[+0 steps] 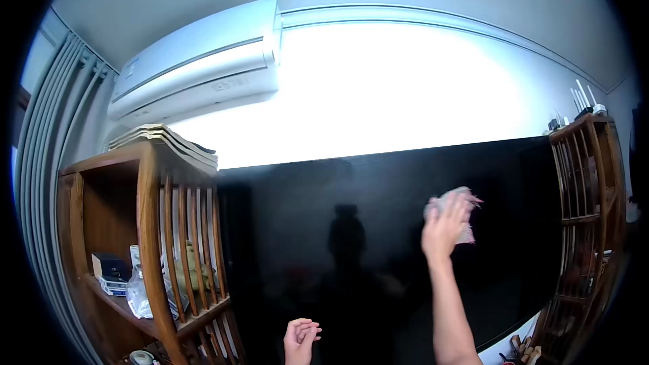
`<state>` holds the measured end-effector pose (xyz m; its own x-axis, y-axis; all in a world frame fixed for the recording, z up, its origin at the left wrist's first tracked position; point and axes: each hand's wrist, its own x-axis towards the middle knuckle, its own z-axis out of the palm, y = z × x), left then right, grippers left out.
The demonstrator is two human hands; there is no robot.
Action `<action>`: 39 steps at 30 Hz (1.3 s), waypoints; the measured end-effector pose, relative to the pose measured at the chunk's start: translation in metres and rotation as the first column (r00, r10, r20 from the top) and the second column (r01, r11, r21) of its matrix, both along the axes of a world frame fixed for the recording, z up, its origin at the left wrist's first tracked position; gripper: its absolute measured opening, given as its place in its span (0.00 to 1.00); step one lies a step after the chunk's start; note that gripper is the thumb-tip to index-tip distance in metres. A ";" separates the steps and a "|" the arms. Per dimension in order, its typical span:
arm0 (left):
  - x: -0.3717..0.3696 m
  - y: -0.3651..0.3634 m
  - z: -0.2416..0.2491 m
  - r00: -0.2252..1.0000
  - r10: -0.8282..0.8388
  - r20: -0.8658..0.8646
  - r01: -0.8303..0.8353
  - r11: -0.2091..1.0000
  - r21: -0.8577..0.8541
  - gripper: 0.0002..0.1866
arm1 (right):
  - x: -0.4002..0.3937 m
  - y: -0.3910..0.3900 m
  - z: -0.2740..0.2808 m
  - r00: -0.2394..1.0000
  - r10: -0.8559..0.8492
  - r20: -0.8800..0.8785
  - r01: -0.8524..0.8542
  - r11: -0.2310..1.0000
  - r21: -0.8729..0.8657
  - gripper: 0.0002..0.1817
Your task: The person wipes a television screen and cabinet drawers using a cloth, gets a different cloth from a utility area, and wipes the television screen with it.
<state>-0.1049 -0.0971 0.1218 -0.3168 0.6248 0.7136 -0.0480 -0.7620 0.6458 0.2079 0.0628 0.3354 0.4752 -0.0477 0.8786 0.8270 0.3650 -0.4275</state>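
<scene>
My right hand presses a pale cloth with pinkish edges flat against the right part of a large black television screen. The fingers point upward over the cloth, and the cloth sticks out on the right side. Low in the view, my left hand is held up before the screen with its fingers loosely curled and nothing visible in them. A dark reflection of a person shows in the middle of the screen.
A wooden shelf with boxes, a plastic bag and papers on top stands left. Another wooden shelf bearing a router stands right. An air conditioner hangs upper left, beside grey curtains.
</scene>
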 end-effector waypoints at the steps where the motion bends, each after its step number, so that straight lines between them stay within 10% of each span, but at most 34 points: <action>1: 0.000 0.000 0.002 1.000 0.002 0.002 -0.002 1.000 0.004 0.15 | -0.028 -0.012 0.003 0.994 -0.017 0.112 0.015 1.000 0.025 0.37; 5: 0.008 0.007 0.009 0.999 -0.033 0.007 0.033 0.999 0.022 0.14 | -0.135 -0.055 0.003 0.755 0.137 0.641 -0.181 0.984 0.002 0.39; 10: 0.011 0.000 0.018 0.998 -0.062 -0.016 0.063 0.994 0.092 0.15 | -0.198 -0.062 0.026 0.453 0.103 0.885 -0.293 0.955 0.040 0.39; 19: -0.034 -0.014 0.012 0.999 -0.027 0.028 0.023 0.991 0.135 0.15 | -0.271 -0.057 0.114 0.684 0.041 0.728 -0.292 0.930 0.223 0.37; 24: -0.055 -0.014 -0.003 0.993 0.017 0.114 -0.028 0.995 0.097 0.14 | -0.288 -0.075 -0.036 0.193 0.081 0.978 -0.287 0.958 -0.022 0.39; 29: -0.072 -0.009 -0.018 0.987 0.025 0.158 -0.032 0.999 0.042 0.12 | -0.248 -0.079 -0.113 -0.031 0.087 0.996 -0.228 0.969 -0.092 0.35; 31: -0.074 -0.007 -0.015 0.986 0.027 0.163 -0.032 0.999 0.032 0.12 | -0.227 -0.070 -0.085 0.034 -0.081 0.996 -0.163 0.983 0.085 0.37; 35: -0.067 -0.006 0.002 0.983 0.022 0.184 -0.028 0.999 0.027 0.12 | -0.181 -0.072 0.018 0.669 0.158 0.726 -0.147 0.986 -0.079 0.36; 39: -0.072 -0.005 0.037 0.843 0.497 -0.206 -0.454 0.863 0.222 0.20 | -0.156 -0.044 0.028 0.864 0.040 0.501 -0.105 0.989 0.102 0.37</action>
